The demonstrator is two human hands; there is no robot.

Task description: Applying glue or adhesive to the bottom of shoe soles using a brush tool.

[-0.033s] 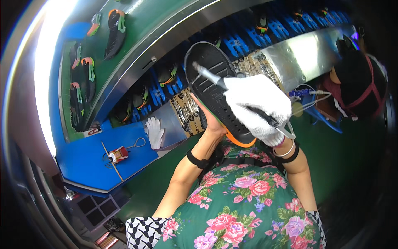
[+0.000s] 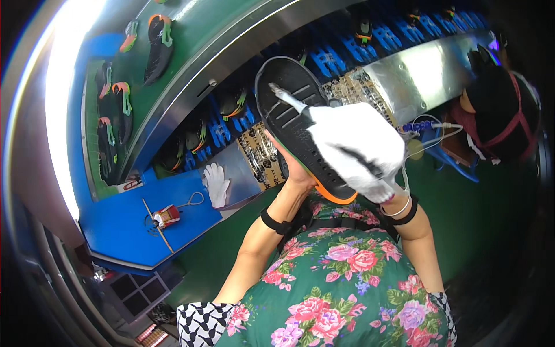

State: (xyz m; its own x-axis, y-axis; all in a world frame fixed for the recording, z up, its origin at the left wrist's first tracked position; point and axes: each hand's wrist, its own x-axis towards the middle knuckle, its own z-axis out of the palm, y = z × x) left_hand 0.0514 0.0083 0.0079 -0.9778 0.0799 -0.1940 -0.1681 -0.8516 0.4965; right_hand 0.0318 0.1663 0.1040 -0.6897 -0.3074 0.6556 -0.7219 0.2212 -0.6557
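My bare left hand (image 2: 295, 168) grips a black shoe sole (image 2: 289, 127) with an orange rim at its near end, the fingers curling round its left side and beneath it. The sole is tilted, with its slotted and perforated face showing. In a white knit glove, my right hand (image 2: 361, 147) closes round a slim brush-like tool (image 2: 295, 103) with a pale shaft. The tool's brownish tip lies over the sole's far part; whether it touches the face I cannot tell. A thin white cord trails by my right wrist.
A blue side table (image 2: 133, 214) at the left bears a small red-and-white box with a stick, beside a white glove (image 2: 216, 185). Behind runs a line of blue racks (image 2: 329, 61) with shoe parts. More soles (image 2: 159, 49) lie on a green shelf. A person (image 2: 491, 110) sits at the right.
The gloved right hand has shifted slightly left and the tool's tip a little up the sole. The left hand and sole have hardly moved.
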